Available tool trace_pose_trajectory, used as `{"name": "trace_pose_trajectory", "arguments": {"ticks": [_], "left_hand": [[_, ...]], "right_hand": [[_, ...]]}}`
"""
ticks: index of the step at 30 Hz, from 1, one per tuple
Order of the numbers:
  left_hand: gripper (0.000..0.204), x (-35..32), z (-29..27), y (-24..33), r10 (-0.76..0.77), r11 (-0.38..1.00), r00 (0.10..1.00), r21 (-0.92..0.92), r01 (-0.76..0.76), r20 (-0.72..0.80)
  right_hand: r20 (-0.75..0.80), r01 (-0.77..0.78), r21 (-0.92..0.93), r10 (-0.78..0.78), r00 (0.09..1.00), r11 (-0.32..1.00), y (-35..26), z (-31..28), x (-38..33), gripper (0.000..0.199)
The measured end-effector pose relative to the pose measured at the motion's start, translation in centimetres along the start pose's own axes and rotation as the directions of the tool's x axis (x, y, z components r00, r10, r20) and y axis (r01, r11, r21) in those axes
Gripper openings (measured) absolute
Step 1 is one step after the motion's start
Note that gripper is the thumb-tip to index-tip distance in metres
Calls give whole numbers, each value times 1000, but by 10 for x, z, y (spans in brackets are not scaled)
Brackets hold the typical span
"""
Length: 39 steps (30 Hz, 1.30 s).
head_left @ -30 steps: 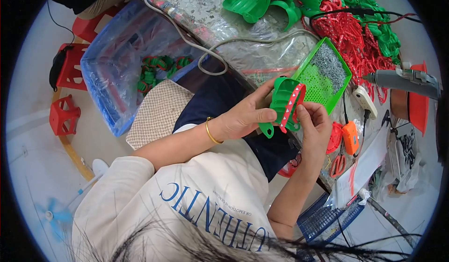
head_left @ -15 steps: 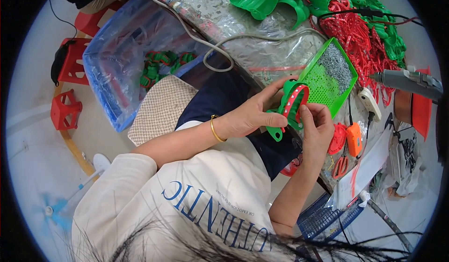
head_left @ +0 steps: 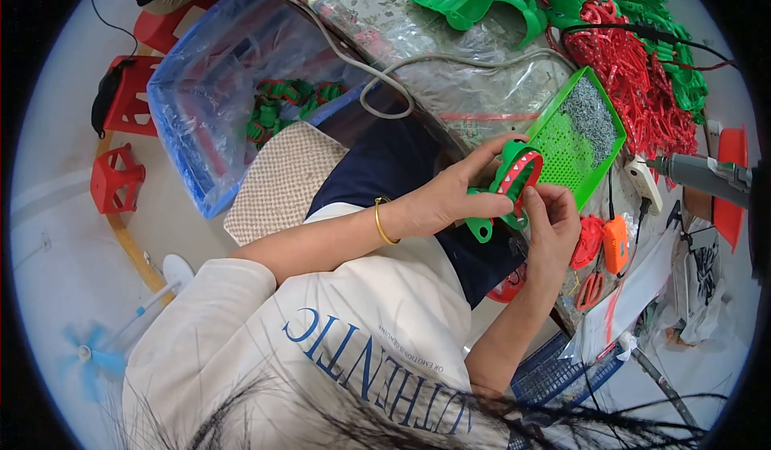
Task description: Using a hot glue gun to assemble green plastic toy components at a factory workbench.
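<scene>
Your left hand [head_left: 446, 201] grips the green plastic piece [head_left: 499, 193] with its red insert [head_left: 520, 179]. Your right hand [head_left: 550, 225] pinches the insert's lower edge, just beside the green tray [head_left: 598, 179] of screws.

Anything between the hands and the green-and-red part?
Nothing visible. The left hand grips the green-and-red part from its left side, and the right hand touches its lower right edge, beside the green tray.

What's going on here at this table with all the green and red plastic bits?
A seated person holds a green plastic piece with a red insert in the left hand, while the right hand works at its lower edge. Beside them lies a green tray of small metal parts, with heaps of red and green pieces beyond.
</scene>
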<state>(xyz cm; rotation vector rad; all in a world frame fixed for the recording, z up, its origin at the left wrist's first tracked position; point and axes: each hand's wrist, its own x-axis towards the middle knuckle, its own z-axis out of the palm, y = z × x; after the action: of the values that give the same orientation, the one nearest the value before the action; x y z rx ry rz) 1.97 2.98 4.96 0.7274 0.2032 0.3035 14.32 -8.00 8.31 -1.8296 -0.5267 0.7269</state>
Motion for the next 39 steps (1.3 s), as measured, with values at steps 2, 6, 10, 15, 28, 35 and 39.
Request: {"name": "trace_pose_trajectory", "arguments": {"ticks": [2,6,10,15,28,35,39], "left_hand": [[72,-2,-3,4,-87,963,995,-252,95,43],[54,-12,-16,-12,-232,728,959,-625,282,162],[59,-6,-13,0,-223,718,946,-617,323,235],[66,-1,-6,3,-250,728,912,-558,398,326],[64,-2,22,-34,-390,632,853,-574,521,347],[65,2,26,-28,-391,644,858,-566,514,334],[67,3,22,-33,-417,625,847,-574,530,329]], "right_hand": [[52,-22,57,19,998,998,-2,-6,-1,14],[114,-38,198,16,993,980,-12,0,-11,26],[-141,152,143,-132,981,978,-10,-22,-5,26],[-552,611,-272,-641,533,743,-75,-74,53,38],[547,335,373,-497,674,865,-127,-107,80,49],[123,417,533,-556,822,736,-105,-60,47,35],[-153,543,413,-533,832,731,-87,-30,48,23]]}}
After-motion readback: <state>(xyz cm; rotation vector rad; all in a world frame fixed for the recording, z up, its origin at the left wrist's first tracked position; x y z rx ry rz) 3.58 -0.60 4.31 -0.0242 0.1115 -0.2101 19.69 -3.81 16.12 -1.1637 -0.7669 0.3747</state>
